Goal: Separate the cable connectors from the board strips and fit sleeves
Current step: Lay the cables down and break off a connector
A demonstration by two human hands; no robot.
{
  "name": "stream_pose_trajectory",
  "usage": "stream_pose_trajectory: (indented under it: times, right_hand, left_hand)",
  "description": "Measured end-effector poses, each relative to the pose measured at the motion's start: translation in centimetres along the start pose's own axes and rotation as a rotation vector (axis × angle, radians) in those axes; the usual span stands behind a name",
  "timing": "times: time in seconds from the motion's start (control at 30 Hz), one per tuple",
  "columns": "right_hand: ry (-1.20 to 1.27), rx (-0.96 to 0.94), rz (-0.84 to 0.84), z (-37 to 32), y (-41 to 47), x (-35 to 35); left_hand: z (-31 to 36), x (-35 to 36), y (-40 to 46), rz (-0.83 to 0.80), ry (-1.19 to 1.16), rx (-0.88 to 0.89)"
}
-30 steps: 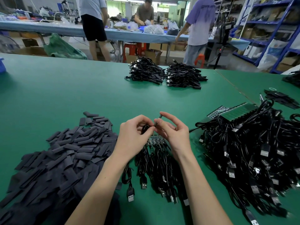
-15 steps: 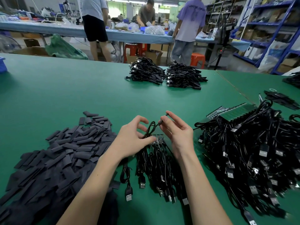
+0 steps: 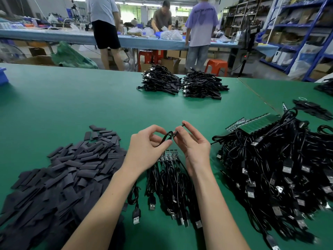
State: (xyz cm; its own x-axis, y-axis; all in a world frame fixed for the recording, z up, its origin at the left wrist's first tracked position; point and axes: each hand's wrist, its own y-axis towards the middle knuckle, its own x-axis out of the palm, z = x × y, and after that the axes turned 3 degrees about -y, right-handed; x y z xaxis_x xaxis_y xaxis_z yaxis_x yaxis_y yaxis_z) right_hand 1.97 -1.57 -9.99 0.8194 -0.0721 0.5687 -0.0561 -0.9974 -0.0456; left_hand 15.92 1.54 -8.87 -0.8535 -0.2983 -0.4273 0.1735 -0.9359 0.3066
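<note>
A thin black cable is held above the green surface between both hands. It is pinched by the curled thumb and fingers of the left hand, and its small dark connector end is pinched by the fingertips of the right hand. Just below the hands, a short green board strip with black USB cables attached lies on the surface. A heap of flat dark grey sleeves lies to the left, and a large tangle of black cables with board strips to the right.
</note>
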Motion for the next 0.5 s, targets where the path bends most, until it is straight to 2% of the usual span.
stream_pose_trajectory:
  times: [0.17, 0.5]
  right_hand:
    - [-0.012, 0.008, -0.022, -0.12, -0.19, 0.08]
    - [-0.042, 0.025, -0.031, -0.07, -0.39, 0.05]
  left_hand:
    - [-0.30, 0.92, -0.30, 0.089, 0.069, 0.119]
    - [-0.46, 1.05, -0.13, 0.108, 0.126, 0.145]
